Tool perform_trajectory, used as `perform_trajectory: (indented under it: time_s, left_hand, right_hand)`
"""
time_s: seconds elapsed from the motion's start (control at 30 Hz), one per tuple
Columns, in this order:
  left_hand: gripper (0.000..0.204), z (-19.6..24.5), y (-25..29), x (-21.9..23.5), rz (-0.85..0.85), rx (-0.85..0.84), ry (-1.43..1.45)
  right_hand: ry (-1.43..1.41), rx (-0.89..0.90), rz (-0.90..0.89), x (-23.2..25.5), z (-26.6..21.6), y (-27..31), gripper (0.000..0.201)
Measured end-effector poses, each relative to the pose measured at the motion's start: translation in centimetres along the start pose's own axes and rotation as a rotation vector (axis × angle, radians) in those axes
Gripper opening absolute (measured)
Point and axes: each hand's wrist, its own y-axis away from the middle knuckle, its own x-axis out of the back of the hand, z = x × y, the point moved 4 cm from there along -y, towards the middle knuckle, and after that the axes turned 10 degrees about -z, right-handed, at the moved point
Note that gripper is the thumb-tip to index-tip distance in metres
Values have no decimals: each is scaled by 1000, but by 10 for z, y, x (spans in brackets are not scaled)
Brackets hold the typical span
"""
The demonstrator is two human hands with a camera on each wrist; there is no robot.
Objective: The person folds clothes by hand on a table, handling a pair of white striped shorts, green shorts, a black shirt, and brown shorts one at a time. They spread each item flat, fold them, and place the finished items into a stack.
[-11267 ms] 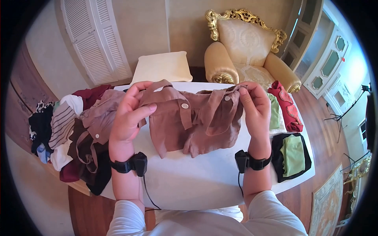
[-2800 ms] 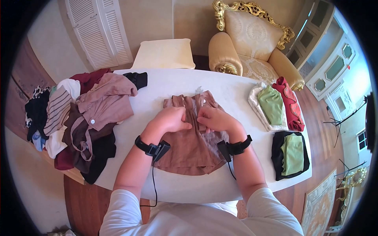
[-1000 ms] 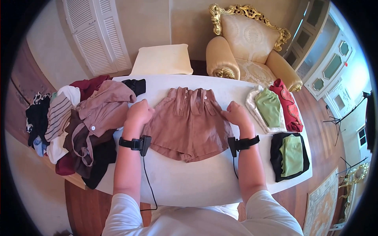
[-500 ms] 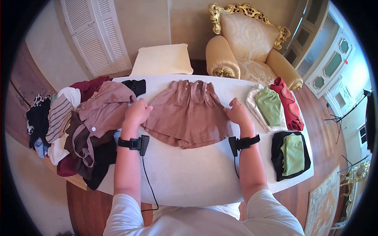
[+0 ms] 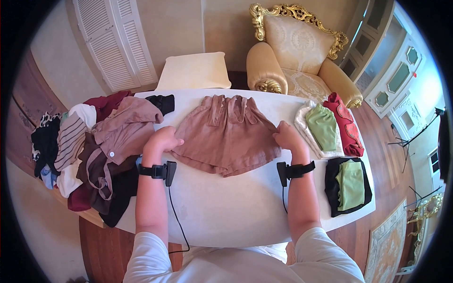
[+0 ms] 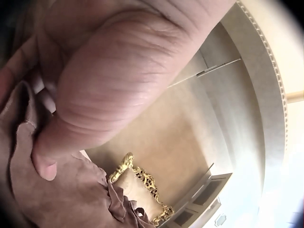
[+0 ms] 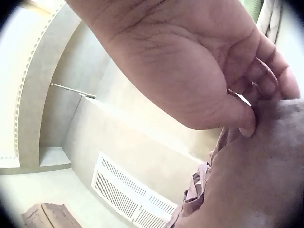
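Observation:
A pair of brown shorts (image 5: 226, 137) with buttons and fabric straps at the waistband lies spread on the white table (image 5: 222, 207), waist toward the far edge. At the shorts' left side edge, my left hand (image 5: 163, 140) pinches the cloth; the left wrist view shows the thumb (image 6: 47, 164) on top of the fabric and the fingers curled beneath. My right hand (image 5: 289, 137) pinches the opposite edge, its thumb (image 7: 244, 121) pressed on the cloth in the right wrist view.
A heap of mixed clothes (image 5: 125, 125) covers the table's left end. At the right lie folded green pants (image 5: 323, 127) on a white garment, a red garment (image 5: 347, 127), and a green piece (image 5: 351, 186) on black cloth. A gold armchair (image 5: 302, 61) stands behind.
The shorts were held up in both hands, then laid down and smoothed flat. Both hands moved out to the side edges, and the shorts shifted slightly toward the far edge.

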Motion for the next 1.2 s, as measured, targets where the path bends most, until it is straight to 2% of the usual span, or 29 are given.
perform_trajectory:
  time_s: [0.2, 0.27, 0.37, 0.47, 0.57, 0.67, 0.9, 0.97, 1.07, 1.17, 1.2]
  left_hand:
    - [41, -1, 2, 2, -11, 11, 22]
    - [42, -4, -1, 1, -5, 7, 34]
    - [43, -2, 0, 4, 21, 36, 48]
    - [42, -1, -1, 6, 156, -56, -76]
    - [39, -6, -5, 1, 114, -107, -52]
    - [39, 1, -2, -4, -146, -127, 49]
    - [36, 23, 12, -3, -228, -118, 117]
    - [34, 24, 11, -5, -228, -140, 148]
    - [43, 25, 22, -2, -114, -127, 233]
    - [52, 34, 28, 2, -212, -251, 276]
    - [48, 38, 28, 3, -212, -331, 303]
  right_hand:
    - [-79, -45, -52, -3, 7, 0, 40]
    - [-102, -65, -109, 10, -16, 18, 44]
    - [-70, -53, -188, 15, -28, 26, 52]
    - [-43, 55, -70, 4, -12, 13, 68]
    - [-67, 58, -72, 2, 0, 6, 71]
    - [-129, 25, -110, 13, 9, 9, 70]
    - [-124, 56, -73, 29, 7, 21, 63]
    - [-186, 9, -127, 36, -11, 33, 60]
    - [-262, 1, -181, 44, -27, 48, 54]
    - [-350, 43, -221, 47, -41, 54, 47]
    - [-384, 60, -234, 48, -44, 53, 45]
